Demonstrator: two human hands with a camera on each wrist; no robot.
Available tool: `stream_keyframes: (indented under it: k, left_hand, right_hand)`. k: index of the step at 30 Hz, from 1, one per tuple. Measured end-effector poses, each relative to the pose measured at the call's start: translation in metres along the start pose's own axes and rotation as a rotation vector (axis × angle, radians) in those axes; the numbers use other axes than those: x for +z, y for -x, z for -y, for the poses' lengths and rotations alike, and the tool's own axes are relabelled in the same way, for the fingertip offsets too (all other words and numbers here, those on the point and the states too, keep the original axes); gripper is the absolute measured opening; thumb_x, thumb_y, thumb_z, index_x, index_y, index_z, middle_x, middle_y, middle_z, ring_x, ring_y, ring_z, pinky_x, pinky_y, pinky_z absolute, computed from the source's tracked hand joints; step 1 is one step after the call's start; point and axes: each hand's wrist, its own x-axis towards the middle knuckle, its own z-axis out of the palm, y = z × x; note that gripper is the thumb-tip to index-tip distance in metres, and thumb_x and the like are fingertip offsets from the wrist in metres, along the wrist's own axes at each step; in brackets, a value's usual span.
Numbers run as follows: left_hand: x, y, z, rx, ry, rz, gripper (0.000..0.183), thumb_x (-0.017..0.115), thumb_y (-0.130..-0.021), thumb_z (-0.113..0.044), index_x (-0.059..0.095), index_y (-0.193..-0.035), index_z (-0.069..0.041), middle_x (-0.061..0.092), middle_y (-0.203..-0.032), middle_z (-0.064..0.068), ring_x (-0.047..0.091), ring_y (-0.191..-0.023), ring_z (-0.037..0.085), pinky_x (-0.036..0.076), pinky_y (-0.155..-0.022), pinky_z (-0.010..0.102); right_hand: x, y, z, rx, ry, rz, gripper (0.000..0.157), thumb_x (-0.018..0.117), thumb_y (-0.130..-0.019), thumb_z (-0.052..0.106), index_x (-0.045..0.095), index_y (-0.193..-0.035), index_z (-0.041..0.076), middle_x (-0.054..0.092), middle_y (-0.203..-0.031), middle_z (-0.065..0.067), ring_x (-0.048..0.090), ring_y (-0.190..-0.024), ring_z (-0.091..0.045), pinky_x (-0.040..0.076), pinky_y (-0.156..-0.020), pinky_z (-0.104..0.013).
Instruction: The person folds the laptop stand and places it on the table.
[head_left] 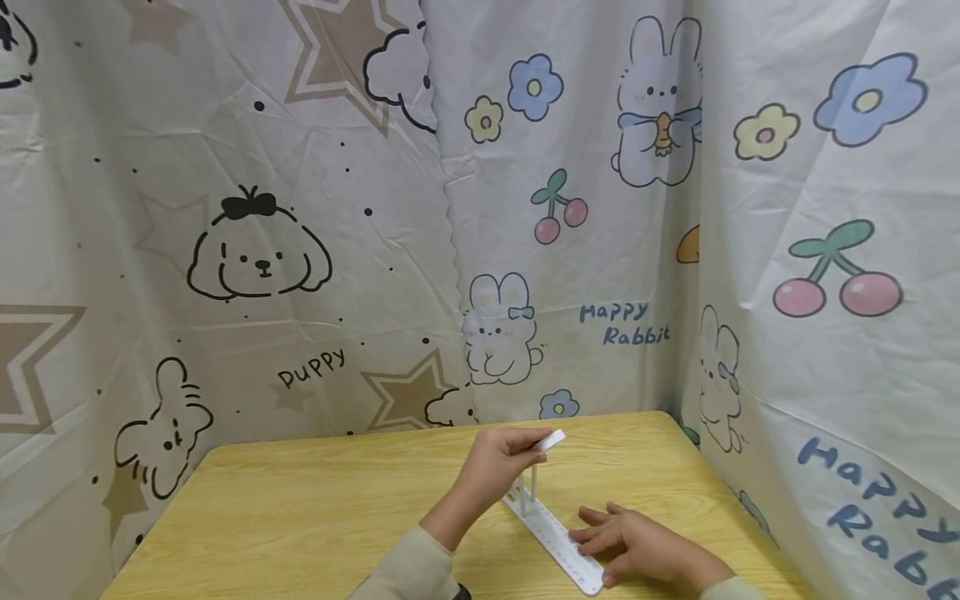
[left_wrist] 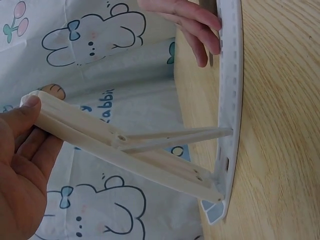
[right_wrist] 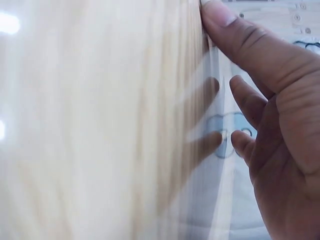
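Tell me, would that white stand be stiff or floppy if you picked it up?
The white stand is probably light, because its base looks slim. Its straight parts look stiff, but the raised panel might fold, since it meets the base at what looks like a hinge.

The left hand (left_wrist: 22, 172) pinched the free end of a white arm (left_wrist: 115, 150), hinged to a white base (left_wrist: 229, 90). Two struts (left_wrist: 175, 141) ran from the arm's middle to the base, which lay along the table (left_wrist: 280, 120). The right hand (left_wrist: 192, 26) had fingers at the base's edge (contact unconfirmed). A rabbit-print curtain (left_wrist: 150, 105) hung behind.
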Motion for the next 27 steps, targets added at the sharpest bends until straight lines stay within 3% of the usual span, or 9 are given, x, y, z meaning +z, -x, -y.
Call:
stream_keyframes:
  k: [2, 8, 16, 22, 27]
  left_hand:
    - [-0.002, 0.000, 0.000, 0.000, 0.000, -0.013, 0.032, 0.074, -0.091, -0.001, 0.075, -0.122, -0.011, 0.074, -0.123, 0.004, 0.072, -0.106, 0.011, 0.060, -0.084, 0.021]
    - [-0.004, 0.002, -0.001, 0.020, 0.008, -0.018, 0.030, 0.075, -0.089, 0.000, 0.077, -0.118, -0.008, 0.075, -0.119, 0.006, 0.073, -0.102, 0.011, 0.060, -0.082, 0.022]
    - [-0.008, 0.003, 0.001, 0.047, -0.060, -0.021, 0.030, 0.076, -0.089, -0.001, 0.077, -0.117, -0.008, 0.076, -0.117, 0.006, 0.074, -0.100, 0.010, 0.060, -0.081, 0.020]
    - [-0.013, 0.003, 0.003, 0.039, -0.059, -0.015, 0.027, 0.075, -0.091, -0.004, 0.077, -0.117, -0.009, 0.076, -0.118, 0.005, 0.073, -0.101, 0.012, 0.061, -0.082, 0.022]
    - [-0.016, 0.005, 0.005, 0.033, -0.045, -0.024, 0.026, 0.075, -0.091, -0.005, 0.079, -0.115, -0.012, 0.076, -0.117, 0.003, 0.073, -0.102, 0.011, 0.061, -0.082, 0.022]
  right_hand:
    - [0.001, -0.003, 0.002, -0.017, 0.013, 0.001, 0.050, 0.076, -0.086, 0.043, 0.070, -0.132, 0.024, 0.057, -0.148, 0.002, 0.033, -0.150, -0.038, 0.007, -0.129, -0.035]
    - [-0.002, -0.006, 0.005, 0.036, -0.014, 0.017, 0.051, 0.077, -0.085, 0.040, 0.069, -0.133, 0.025, 0.056, -0.150, 0.004, 0.027, -0.152, -0.039, 0.006, -0.126, -0.061]
    - [0.000, -0.012, 0.007, 0.000, 0.027, 0.036, 0.053, 0.076, -0.085, 0.042, 0.068, -0.135, 0.024, 0.056, -0.149, 0.003, 0.032, -0.151, -0.037, 0.010, -0.125, -0.063]
    - [0.013, -0.020, 0.016, -0.037, 0.085, -0.018, 0.054, 0.076, -0.083, 0.046, 0.070, -0.132, 0.023, 0.061, -0.144, 0.007, 0.038, -0.148, -0.038, 0.013, -0.121, -0.068]
    - [0.027, -0.028, 0.025, 0.008, 0.038, -0.057, 0.059, 0.080, -0.079, 0.046, 0.071, -0.132, 0.021, 0.060, -0.144, 0.008, 0.034, -0.149, -0.040, 0.007, -0.116, -0.075]
